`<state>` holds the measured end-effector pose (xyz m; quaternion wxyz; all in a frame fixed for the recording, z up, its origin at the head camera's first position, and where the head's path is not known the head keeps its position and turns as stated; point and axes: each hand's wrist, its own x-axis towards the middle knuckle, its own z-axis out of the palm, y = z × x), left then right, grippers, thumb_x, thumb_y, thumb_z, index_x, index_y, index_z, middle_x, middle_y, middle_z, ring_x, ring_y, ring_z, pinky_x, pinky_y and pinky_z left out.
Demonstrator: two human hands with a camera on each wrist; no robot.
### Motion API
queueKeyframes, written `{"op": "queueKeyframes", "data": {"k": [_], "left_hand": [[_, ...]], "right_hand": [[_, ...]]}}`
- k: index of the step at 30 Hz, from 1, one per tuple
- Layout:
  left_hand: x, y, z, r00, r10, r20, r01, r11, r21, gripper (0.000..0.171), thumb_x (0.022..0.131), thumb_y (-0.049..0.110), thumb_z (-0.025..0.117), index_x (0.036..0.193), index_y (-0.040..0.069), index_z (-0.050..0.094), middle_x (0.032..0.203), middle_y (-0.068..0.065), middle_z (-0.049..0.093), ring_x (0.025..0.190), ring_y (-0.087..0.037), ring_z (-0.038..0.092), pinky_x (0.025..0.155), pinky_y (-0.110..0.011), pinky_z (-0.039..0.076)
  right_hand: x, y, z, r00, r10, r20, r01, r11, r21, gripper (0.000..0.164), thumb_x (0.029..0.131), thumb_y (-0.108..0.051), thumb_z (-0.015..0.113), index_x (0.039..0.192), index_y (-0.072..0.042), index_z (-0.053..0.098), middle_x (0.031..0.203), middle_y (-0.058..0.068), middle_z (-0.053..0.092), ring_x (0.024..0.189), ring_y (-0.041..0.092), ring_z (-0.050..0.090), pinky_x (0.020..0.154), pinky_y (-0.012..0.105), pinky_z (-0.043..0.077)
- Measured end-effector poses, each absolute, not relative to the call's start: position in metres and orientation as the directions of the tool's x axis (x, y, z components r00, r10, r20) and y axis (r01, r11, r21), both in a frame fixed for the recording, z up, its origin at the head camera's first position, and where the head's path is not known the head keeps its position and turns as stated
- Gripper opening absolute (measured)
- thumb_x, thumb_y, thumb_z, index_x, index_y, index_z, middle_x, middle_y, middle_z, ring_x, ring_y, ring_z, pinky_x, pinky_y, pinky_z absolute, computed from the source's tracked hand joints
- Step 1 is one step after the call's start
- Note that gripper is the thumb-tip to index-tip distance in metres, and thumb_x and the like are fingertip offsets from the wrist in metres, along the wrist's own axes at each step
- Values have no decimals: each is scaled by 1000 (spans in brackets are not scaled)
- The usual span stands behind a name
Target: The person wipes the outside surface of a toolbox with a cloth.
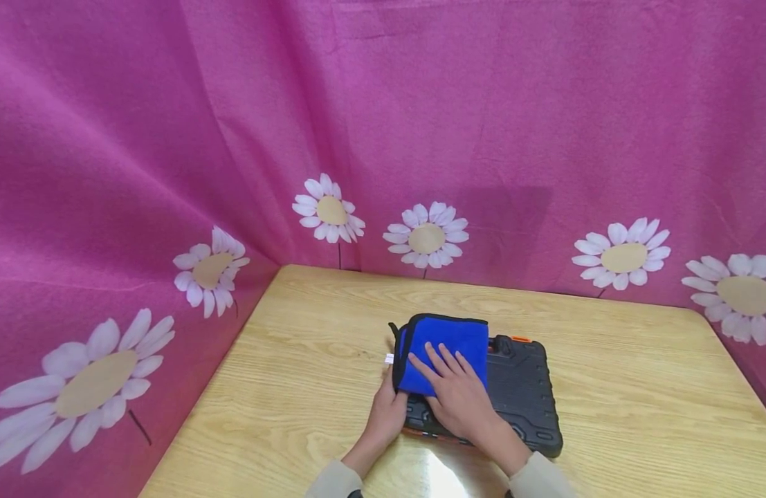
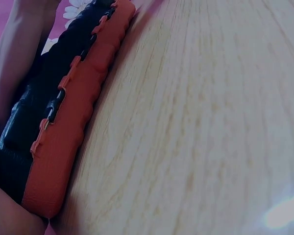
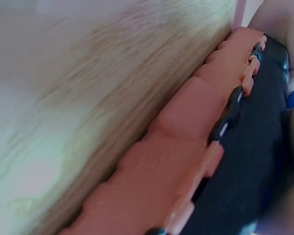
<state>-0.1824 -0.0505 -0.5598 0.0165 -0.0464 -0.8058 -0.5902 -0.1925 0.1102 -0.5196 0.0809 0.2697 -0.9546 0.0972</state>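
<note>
A black-and-orange hard plastic case (image 1: 522, 387) lies flat on the wooden table. Over its left part is a folded blue cloth (image 1: 454, 332) with black edging and a small white tag. My right hand (image 1: 460, 401) rests on this cloth, palm down with fingers spread. At the case's near left corner, my left hand (image 1: 385, 411) grips its side, thumb near the top and the other fingers partly hidden along the left edge. The orange lower side (image 2: 71, 132) and black clips show in the left wrist view; the right wrist view has the same orange side (image 3: 186, 110) up close.
The light wooden table (image 1: 295, 360) extends around the case. Pink fabric (image 1: 513, 104) printed with white daisies hangs behind and along the left side. Bright glare (image 1: 443, 477) marks the tabletop near the front.
</note>
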Motion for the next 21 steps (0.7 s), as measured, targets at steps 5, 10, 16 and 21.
{"op": "queueKeyframes", "data": {"k": [5,10,16,21], "left_hand": [[-183,-50,-560,-996,64,65,81,289,954,49,104,5,42,152,10,39,152,-16,44,141,-36,37,113,-55,29],[-183,-50,-560,-998,60,36,51,281,958,52,108,11,38,158,5,25,157,-19,34,144,-38,30,115,-56,25],[-183,-49,-560,-999,51,-2,12,280,960,55,108,15,39,158,0,21,158,-22,29,145,-40,26,115,-57,22],[-183,-49,-559,-999,41,-21,-9,275,962,57,108,20,41,158,1,22,158,-22,29,144,-40,27,115,-57,23]], "right_hand": [[-187,117,-521,-837,-496,231,-531,838,-123,66,90,-22,71,151,-20,47,155,16,39,142,38,34,115,56,26],[-182,125,-522,-848,-482,220,-514,849,-124,70,90,-23,73,153,-20,44,156,15,38,143,38,33,115,57,26],[-176,135,-525,-875,-453,174,-474,873,-114,76,90,-27,73,156,-22,38,159,14,33,145,38,28,116,58,22],[-170,146,-525,-891,-423,161,-444,887,-126,77,89,-26,74,157,-23,36,160,14,31,146,38,26,116,59,19]]}}
